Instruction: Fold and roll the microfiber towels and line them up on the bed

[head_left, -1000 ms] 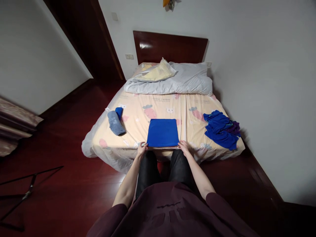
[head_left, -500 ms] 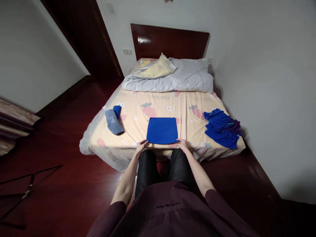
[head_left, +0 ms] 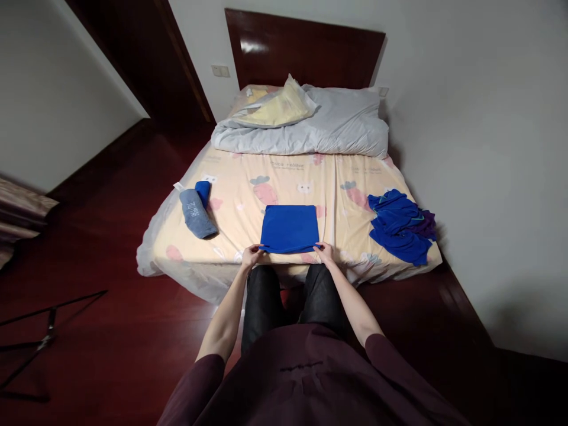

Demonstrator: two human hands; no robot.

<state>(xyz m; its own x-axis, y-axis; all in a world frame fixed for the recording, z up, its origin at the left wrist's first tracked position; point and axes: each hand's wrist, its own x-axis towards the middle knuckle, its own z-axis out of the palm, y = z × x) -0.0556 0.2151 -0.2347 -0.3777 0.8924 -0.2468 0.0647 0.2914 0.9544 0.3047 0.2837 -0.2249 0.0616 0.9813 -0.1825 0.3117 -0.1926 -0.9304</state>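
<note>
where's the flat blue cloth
In the head view, the flat, square blue cloth lies mid-frame, by the near edge of the cream carrot-print sheet, between the left hand and right hand gripping it.

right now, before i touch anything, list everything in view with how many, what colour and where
bed: 1, peach patterned sheet, centre
blue cloth: 1, blue, bed's near edge
grey-blue roll: 1, grey-blue, bed's left
blue roll: 1, blue, just beyond grey-blue roll
cloth pile: 1, blue and purple, bed's right
blanket: 1, light grey, bed's far end
yellow bedding: 1, pale yellow, on blanket
headboard: 1, red-brown, behind bed
wall plates: 2, pale, either side of headboard
curtain: 1, beige and purple, far left
stand: 1, black, lower left
floor: 1, dark red, around bed
shirt: 1, maroon, bottom
trousers: 1, black, above shirt
left hand: 1, bare, cloth's near left corner
right hand: 1, bare, cloth's near right corner
</note>
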